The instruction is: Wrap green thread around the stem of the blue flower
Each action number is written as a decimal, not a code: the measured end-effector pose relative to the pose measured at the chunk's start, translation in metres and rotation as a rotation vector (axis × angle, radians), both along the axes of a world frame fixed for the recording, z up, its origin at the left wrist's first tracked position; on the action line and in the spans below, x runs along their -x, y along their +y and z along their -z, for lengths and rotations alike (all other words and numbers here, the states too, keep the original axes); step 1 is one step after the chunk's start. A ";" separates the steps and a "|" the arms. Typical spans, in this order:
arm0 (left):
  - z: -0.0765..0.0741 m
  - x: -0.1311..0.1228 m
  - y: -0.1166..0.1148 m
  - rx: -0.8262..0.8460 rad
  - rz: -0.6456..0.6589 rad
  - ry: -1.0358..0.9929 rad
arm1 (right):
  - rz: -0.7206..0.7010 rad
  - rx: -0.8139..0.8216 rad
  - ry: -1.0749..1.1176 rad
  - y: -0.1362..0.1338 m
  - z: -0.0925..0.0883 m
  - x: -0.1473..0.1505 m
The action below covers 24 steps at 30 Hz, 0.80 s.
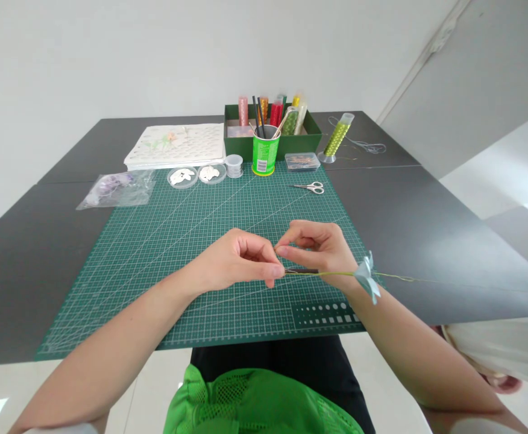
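Between thumb and fingers, my left hand [250,260] pinches the end of a thin yellow-green stem [339,273] together with a dark, slim stick [304,271]. A pale blue artificial flower [367,277] sits at the stem's other end, in front of my right wrist. My right hand [316,244] is closed in a pinch right beside the left fingertips; what it grips is too small to make out. From behind the flower, a fine yellow-green thread [404,278] runs off to the right. Both hands are above the green cutting mat [191,241].
Small scissors [311,187] lie at the mat's far right, near a clear box [302,161]. A green cup [265,154] with sticks stands before a box [273,146] of thread spools. Further right stands a green thread spool [337,137]. Dishes of white pieces [182,176] are further left.
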<state>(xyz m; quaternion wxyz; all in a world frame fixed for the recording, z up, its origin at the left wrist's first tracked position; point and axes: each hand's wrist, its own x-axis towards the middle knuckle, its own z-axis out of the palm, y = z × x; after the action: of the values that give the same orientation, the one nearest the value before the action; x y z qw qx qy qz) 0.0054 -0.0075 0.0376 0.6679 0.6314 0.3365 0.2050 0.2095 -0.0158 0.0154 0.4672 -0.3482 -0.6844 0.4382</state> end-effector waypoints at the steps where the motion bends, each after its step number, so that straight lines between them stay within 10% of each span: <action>1: 0.001 0.000 0.000 -0.012 0.000 0.007 | -0.009 0.026 0.022 0.000 0.001 0.001; 9: -0.005 0.005 0.000 -0.156 -0.169 -0.029 | 0.050 0.158 0.008 0.002 0.008 0.000; 18: -0.003 0.010 0.004 -0.665 -0.577 0.157 | 0.089 -0.716 -0.287 -0.005 0.004 -0.006; 24: 0.007 0.009 0.003 -0.960 -0.561 0.372 | 0.120 -1.065 -0.620 -0.015 -0.011 -0.016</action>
<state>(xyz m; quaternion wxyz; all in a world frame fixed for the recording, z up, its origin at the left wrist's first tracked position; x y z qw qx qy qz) -0.0031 -0.0048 0.0305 0.1572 0.7754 0.4718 0.3891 0.2254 -0.0310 0.0259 0.3802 -0.2161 -0.8923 -0.1120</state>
